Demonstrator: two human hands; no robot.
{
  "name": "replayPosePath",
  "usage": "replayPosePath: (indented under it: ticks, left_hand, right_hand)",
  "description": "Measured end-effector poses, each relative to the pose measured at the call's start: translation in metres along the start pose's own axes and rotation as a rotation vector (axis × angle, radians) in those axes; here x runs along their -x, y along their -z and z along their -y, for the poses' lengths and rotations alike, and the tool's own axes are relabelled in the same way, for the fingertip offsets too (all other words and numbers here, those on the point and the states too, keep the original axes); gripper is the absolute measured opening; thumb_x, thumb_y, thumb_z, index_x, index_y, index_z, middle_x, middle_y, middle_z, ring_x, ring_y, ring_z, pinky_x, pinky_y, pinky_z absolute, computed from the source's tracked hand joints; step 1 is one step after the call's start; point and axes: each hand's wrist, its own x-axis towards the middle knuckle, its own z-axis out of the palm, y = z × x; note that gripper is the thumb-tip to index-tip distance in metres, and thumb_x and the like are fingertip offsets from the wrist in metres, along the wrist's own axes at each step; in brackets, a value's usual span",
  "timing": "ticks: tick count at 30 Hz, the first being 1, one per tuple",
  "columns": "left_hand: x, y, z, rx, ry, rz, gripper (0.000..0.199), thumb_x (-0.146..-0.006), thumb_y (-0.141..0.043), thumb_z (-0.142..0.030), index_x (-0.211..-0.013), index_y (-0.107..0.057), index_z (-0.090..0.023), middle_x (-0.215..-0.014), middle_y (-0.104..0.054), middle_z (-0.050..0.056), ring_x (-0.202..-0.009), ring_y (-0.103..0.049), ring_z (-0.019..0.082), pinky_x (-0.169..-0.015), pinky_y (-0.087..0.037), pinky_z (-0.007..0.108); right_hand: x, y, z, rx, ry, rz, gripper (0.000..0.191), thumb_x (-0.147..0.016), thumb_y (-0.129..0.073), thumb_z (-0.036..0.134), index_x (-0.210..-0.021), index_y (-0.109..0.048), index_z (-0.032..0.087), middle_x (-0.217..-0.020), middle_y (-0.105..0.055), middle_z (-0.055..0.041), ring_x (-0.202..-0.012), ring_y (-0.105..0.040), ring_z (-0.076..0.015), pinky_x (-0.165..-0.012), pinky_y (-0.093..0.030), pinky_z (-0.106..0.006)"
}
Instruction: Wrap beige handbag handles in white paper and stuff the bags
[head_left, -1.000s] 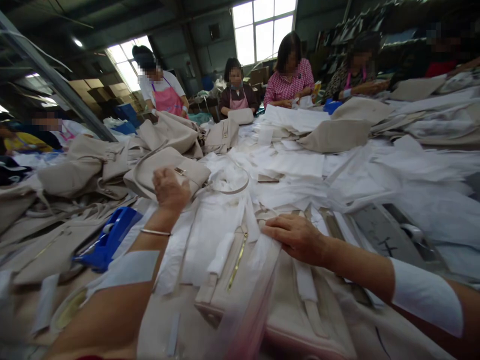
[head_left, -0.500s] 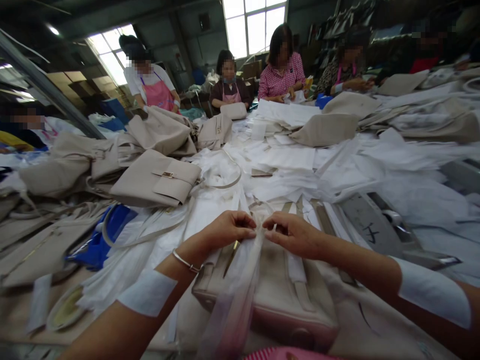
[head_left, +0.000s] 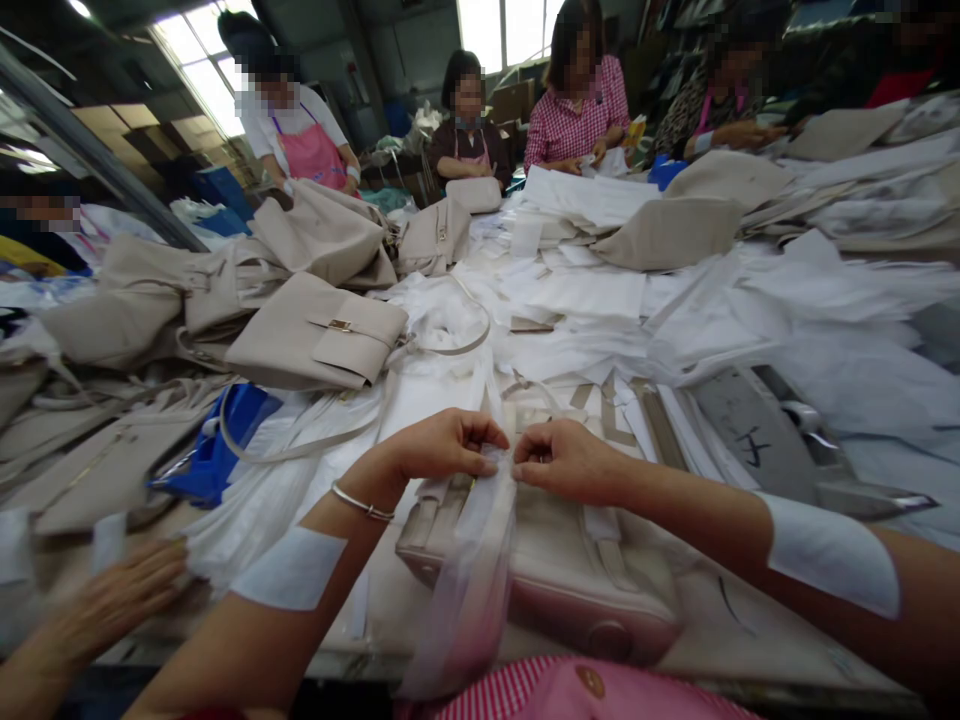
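Observation:
A strip of thin translucent white wrapping (head_left: 480, 570) hangs down over the front of a beige bag (head_left: 585, 590) lying before me. My left hand (head_left: 469, 443) pinches the top of this wrapping, and a silver bangle sits on that wrist. Close beside it, almost touching, my right hand (head_left: 541, 460) has its fingertips curled together on the wrapping's other edge. White patches cover part of both forearms. The bag's upper side is partly hidden by my hands and the wrapping.
At lower left, another person's hand (head_left: 142, 590) rests on the table. A blue tape dispenser (head_left: 217, 450), a flap bag (head_left: 315, 335), a grey metal device (head_left: 765, 440) and white sheets (head_left: 585, 295) surround the work. Several people work across the table.
Both hands have shifted slightly left in the view and are closer together, still on the wrapping. Another person's hand has come in at lower left. The camera has tilted downward.

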Motion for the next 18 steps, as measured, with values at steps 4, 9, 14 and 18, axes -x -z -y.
replayPosePath:
  ticks: [4,9,14,18]
  left_hand:
    - [-0.003,-0.002,0.003,0.024,-0.002,-0.038,0.034,-0.064,-0.080,-0.023,-0.095,-0.069,-0.015,-0.076,-0.064,-0.002,-0.064,-0.053,0.008,-0.060,-0.041,0.019]
    - [-0.002,-0.001,0.005,0.033,0.019,-0.093,0.033,-0.062,-0.082,-0.024,-0.089,-0.066,-0.015,-0.071,-0.061,-0.003,-0.063,-0.054,0.009,-0.059,-0.043,0.020]
    - [-0.002,-0.002,0.004,0.091,0.047,-0.107,0.032,-0.063,-0.081,-0.027,-0.088,-0.065,-0.015,-0.069,-0.061,-0.003,-0.061,-0.056,0.009,-0.058,-0.045,0.021]
    - [-0.006,-0.007,0.003,0.151,0.023,-0.142,0.035,-0.061,-0.083,-0.024,-0.086,-0.062,-0.015,-0.066,-0.060,-0.004,-0.059,-0.056,0.008,-0.056,-0.043,0.020]
  right_hand:
    - [-0.005,-0.002,-0.001,-0.055,-0.010,0.009,0.011,-0.071,-0.064,0.027,-0.070,-0.068,0.017,-0.061,-0.061,0.0027,-0.057,-0.051,-0.0114,-0.052,-0.037,-0.023]
    - [-0.003,0.003,0.001,0.009,0.024,0.033,0.010,-0.070,-0.056,0.019,-0.065,-0.064,0.017,-0.058,-0.057,0.0036,-0.056,-0.048,-0.0109,-0.053,-0.036,-0.023]
    - [0.000,0.009,0.001,0.077,0.027,-0.098,0.008,-0.073,-0.056,0.020,-0.069,-0.062,0.017,-0.058,-0.055,0.0034,-0.056,-0.046,-0.0109,-0.051,-0.033,-0.023]
    - [-0.002,0.004,0.003,0.018,0.039,-0.077,0.012,-0.074,-0.062,0.029,-0.074,-0.065,0.018,-0.063,-0.060,0.0020,-0.056,-0.047,-0.0111,-0.051,-0.032,-0.023]
